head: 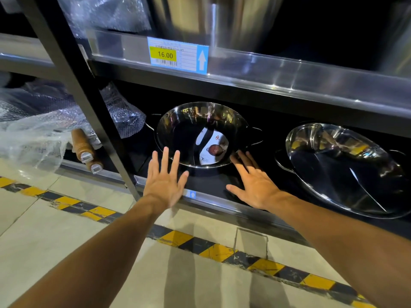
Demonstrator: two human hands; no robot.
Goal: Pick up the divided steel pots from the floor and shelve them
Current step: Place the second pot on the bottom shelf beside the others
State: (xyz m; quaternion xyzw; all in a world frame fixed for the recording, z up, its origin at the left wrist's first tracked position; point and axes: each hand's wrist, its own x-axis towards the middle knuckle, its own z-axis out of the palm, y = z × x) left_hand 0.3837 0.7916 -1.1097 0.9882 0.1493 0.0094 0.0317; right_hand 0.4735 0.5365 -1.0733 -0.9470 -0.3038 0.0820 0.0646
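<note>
A round divided steel pot (189, 130) with two side handles and a paper label inside sits on the bottom shelf (213, 181). A second, larger divided steel pot (338, 165) leans tilted on the same shelf to the right. My left hand (165, 181) is spread flat just in front of the first pot's left rim, fingertips close to it. At the pot's front right rim is my right hand (251, 181), also spread, its fingertips touching or nearly touching the rim. Neither hand holds anything.
A dark upright shelf post (93, 103) stands left of my left hand. Bubble-wrapped goods (33, 121) and wooden handles (86, 150) fill the bay to the left. The steel shelf edge above (266, 70) carries a price tag (175, 55). Yellow-black tape (218, 252) lines the floor.
</note>
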